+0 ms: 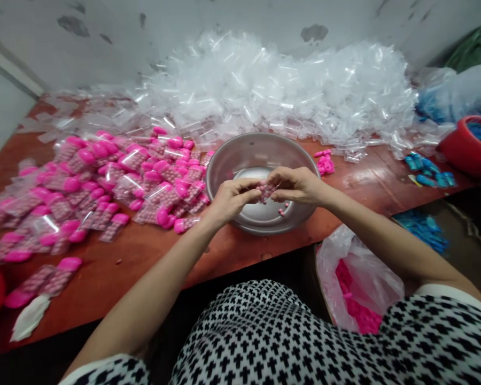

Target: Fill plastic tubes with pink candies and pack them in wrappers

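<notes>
Left of our fingers, on the red-brown wooden table [124, 272], lies a heap of clear bags holding pink-capped studded strips [104, 200]. Our left hand [232, 197] and right hand [294, 185] meet above a steel basin [260, 143], the fingertips of both pinching a small pink studded strip [266, 192]. Small pink pieces [281, 212] lie in the basin directly below the fingers. Right of the fingers, beyond the basin rim, we find a cluster of pink parts [324, 164], then blue parts [428, 172] and a red tub [468, 149].

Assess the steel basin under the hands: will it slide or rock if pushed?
The steel basin probably slides easily when pushed: it looks thin-walled and light, and the red tabletop looks glossy. Its curved underside might let it rock if pressed at the rim.
</notes>
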`<state>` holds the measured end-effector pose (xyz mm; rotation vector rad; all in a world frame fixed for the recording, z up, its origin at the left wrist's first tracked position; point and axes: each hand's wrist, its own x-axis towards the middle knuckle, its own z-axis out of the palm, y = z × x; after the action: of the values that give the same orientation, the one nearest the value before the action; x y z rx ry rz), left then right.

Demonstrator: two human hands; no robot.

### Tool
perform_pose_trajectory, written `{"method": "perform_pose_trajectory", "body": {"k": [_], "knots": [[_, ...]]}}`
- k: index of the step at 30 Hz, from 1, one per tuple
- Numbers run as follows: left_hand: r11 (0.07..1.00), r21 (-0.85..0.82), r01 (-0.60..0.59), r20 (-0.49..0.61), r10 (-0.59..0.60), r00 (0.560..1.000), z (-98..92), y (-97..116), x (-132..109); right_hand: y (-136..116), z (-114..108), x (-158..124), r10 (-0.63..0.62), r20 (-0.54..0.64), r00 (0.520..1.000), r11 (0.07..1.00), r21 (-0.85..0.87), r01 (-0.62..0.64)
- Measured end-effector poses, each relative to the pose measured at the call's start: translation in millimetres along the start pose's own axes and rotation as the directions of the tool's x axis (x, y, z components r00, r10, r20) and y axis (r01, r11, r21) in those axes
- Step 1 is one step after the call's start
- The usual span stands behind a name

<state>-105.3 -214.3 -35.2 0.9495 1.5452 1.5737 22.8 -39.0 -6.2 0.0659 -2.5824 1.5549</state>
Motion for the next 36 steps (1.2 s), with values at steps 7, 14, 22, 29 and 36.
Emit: {"method": "perform_pose_trajectory", "body": {"k": [7,14,22,29,36], "knots": [[0.964,0.263,-0.033,-0.007,0.036,0.999,-0.6,-3.5,1.5,8.0,12.8,-10.4,0.122,0.071,0.99,0.988,0.082,-0.128],[0.919,0.389,-0.068,0.082,0.039,0.996,2.7,-8.5,4.9,13.7,16.6,-22.4,0.164,0.019,0.986,0.986,-0.016,-0.164],[0.967,0.233,0.106,-0.046,-0.098,0.994,6.4,-5.8,8.7,21.6,-3.9,-38.4,-0.123,-0.111,0.986,0.91,-0.409,0.067],[0.937,-0.272,0.219,-0.09,-0.252,0.964,11.8,0.6,9.9,111.8,-123.5,-18.4,0.334,-0.661,0.672,0.538,-0.451,-0.712],[0.846,-0.452,0.283,-0.068,-0.349,0.934,15.3,8.7,11.9,172.2,-168.3,6.8,0.434,-0.639,0.635,0.398,-0.497,-0.771]]}}
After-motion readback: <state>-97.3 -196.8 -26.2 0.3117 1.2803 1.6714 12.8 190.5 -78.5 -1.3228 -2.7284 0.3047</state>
